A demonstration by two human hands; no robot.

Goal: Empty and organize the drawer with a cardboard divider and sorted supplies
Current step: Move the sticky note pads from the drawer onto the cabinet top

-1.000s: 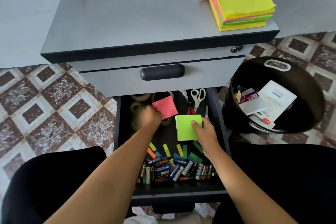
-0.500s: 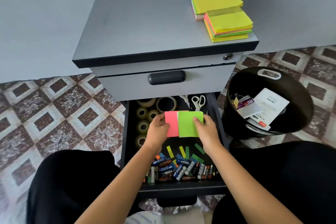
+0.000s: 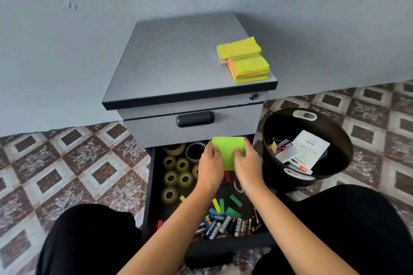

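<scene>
Both of my hands hold one green pad of sticky notes above the open lower drawer. My left hand grips its left edge and my right hand grips its right edge. The pink notes are hidden behind the green pad. Inside the drawer lie several clear tape rolls at the left, loose colored paper strips in the middle and a heap of batteries at the front. Red scissor handles show under my hands.
Two stacks of yellow sticky notes sit on the right of the grey cabinet top. A black bin holding cards and packaging stands right of the cabinet. My black-clad knees flank the drawer on patterned floor tiles.
My hands brought the pink and green notes together into one pad and lifted it toward the drawer's back. The view has tilted up, showing more wall and the whole cabinet.
</scene>
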